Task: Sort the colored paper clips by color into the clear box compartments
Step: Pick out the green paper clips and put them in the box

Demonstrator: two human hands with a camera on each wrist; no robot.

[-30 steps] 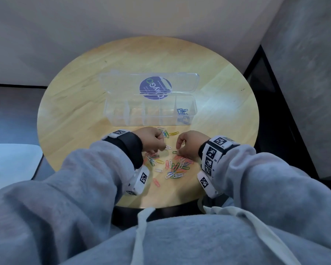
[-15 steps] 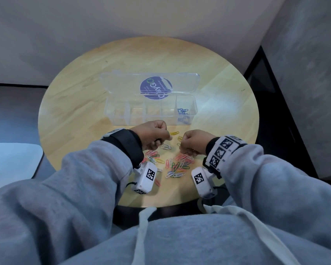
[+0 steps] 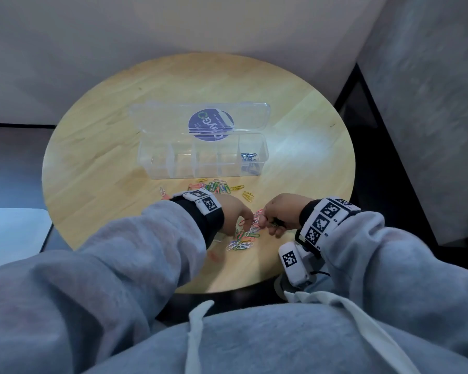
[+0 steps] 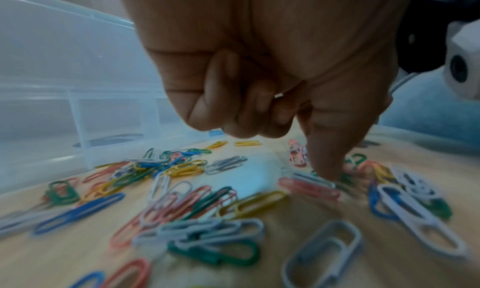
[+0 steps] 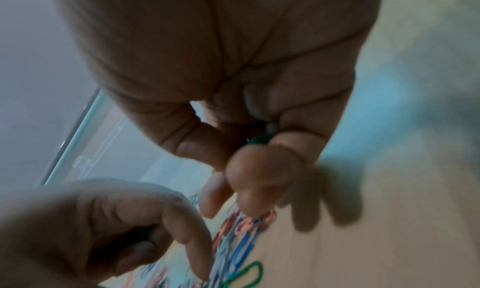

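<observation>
The clear box (image 3: 152,168) stands open mid-table, with blue clips (image 3: 249,157) in its rightmost compartment. Loose coloured paper clips (image 3: 243,241) lie in front of it, under my hands. My left hand (image 3: 245,224) hovers over the near pile. In the left wrist view its fingers (image 4: 249,112) are curled, a bit of a clip glints among them, and the index finger (image 4: 324,169) presses a clip on the table. My right hand (image 3: 268,222) is close beside it. Its curled fingers hold a green clip (image 5: 259,139).
The box's lid (image 3: 173,117) lies folded back behind it with a purple sticker (image 3: 211,125). More clips (image 3: 216,186) and yellow ones (image 3: 247,197) are scattered just in front of the box. The round wooden table (image 3: 92,171) ends close to my body.
Both hands have come down and nearer to me, from just in front of the box onto the near pile. The left index finger now touches a clip.
</observation>
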